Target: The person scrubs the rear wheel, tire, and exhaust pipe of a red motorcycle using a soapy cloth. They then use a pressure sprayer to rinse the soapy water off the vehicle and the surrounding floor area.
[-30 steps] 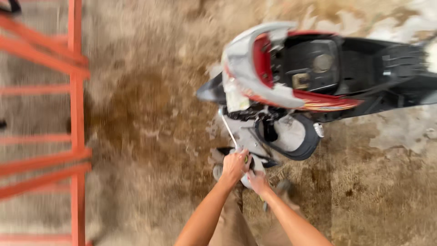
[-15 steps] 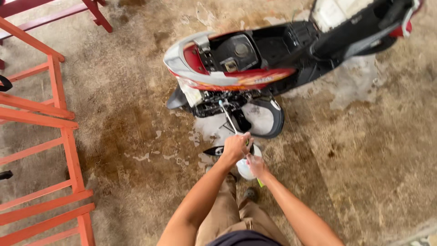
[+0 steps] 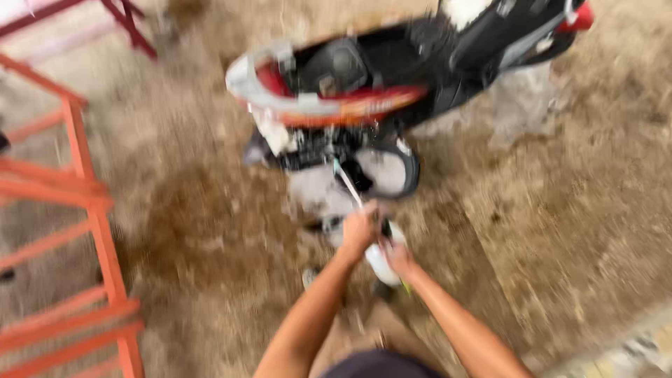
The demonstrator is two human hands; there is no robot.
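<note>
Person: bare forearms rise from the bottom edge; tan trousers and a dark shirt hem show between them; the whole picture is blurred by motion
Left hands: the left hand point(image 3: 358, 229) is curled shut round the near end of a thin pale tube point(image 3: 348, 183); knuckles face up
Right hands: the right hand point(image 3: 399, 259) sits just beside the left, fingers wrapped on a small white rounded plastic bottle point(image 3: 378, 257) with a yellow-green bit at its lower edge; the two hands are close together, nearly touching
Tube: it slants up and to the left from the left hand toward the underside of the scooter; its far end is lost in the dark parts there
Bottle: low, just above the floor, under and between the hands; blur hides its shape in detail
Floor: rough stained brown concrete floor point(image 3: 210, 231); a darker patch lies left of the hands
Scooter: a red, grey and black motor scooter point(image 3: 392, 84) stands just beyond the hands, seat off, dark open bay on top; its rear wheel point(image 3: 385, 171) is just past the tube
Rack: an orange-red metal frame point(image 3: 84, 210) stands at the left edge, well apart from the hands
</note>
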